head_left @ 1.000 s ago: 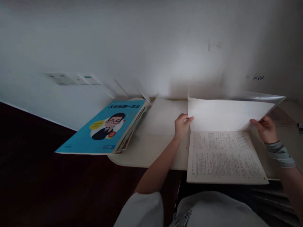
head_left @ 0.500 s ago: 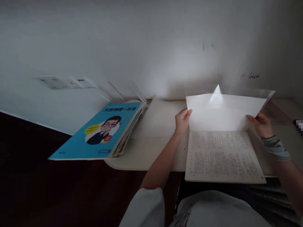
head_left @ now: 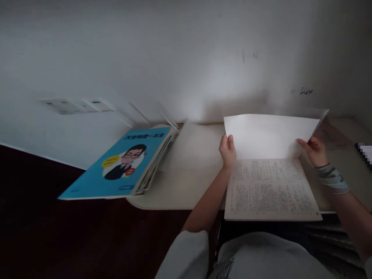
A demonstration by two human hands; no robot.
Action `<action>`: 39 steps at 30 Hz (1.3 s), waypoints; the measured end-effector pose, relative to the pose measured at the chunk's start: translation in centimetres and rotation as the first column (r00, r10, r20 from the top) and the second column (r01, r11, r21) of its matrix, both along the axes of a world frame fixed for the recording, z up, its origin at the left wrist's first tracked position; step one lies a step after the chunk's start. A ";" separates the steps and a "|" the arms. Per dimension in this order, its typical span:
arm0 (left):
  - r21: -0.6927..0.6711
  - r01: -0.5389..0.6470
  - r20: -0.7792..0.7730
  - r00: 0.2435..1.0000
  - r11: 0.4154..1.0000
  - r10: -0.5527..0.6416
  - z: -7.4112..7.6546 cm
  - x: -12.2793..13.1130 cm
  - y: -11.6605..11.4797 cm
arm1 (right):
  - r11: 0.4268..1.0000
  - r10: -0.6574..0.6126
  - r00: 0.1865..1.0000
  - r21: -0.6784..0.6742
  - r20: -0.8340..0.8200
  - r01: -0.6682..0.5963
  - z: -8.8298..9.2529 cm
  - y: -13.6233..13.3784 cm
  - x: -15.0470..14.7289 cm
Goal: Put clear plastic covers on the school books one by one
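Note:
An open book (head_left: 271,190) lies in front of me, its lower page dense with print and its lower edge overhanging the table. Its blank white cover (head_left: 271,133) is lifted at the far side, with a clear plastic book cover (head_left: 276,111) sticking out beyond its top edge. At the left edge, my left hand (head_left: 228,150) is closed on both, thumb up. On the opposite edge my right hand (head_left: 315,149) pinches them between thumb and fingers; a grey band circles that wrist. The fingers behind the sheet are partly hidden.
A stack of books with a blue top cover (head_left: 122,162) juts over the left end of the pale table (head_left: 177,190). A reddish printed sheet (head_left: 333,133) and a dark-edged, blurred-out object (head_left: 364,153) lie to the right. The wall (head_left: 186,69) rises behind.
My left hand has shifted toward the book and turned thumb-up at the cover's edge. The bright peak of reflection on the plastic is gone. The whole view has shifted slightly.

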State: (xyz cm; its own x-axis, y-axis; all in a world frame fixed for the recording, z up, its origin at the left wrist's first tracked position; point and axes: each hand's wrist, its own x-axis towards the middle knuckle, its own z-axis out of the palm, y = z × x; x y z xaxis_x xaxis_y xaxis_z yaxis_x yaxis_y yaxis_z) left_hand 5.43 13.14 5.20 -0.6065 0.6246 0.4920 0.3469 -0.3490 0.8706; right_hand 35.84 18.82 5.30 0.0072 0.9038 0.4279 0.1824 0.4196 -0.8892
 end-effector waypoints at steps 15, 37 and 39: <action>-0.223 0.232 -0.174 0.946 0.947 -0.273 -2.9 -4.1 -2.9 | 0.996 0.073 0.976 -0.074 0.206 -0.059 -4.5 1.4 0.4; -0.098 -0.021 -0.330 0.944 0.995 -0.013 0.9 -4.3 -3.5 | 0.954 0.289 0.944 -0.124 0.160 -0.272 2.5 -1.9 1.5; -0.072 -0.094 -0.378 0.924 0.993 0.060 0.4 -3.7 -3.4 | 0.952 0.298 0.932 -0.141 0.206 -0.273 1.7 -1.4 1.8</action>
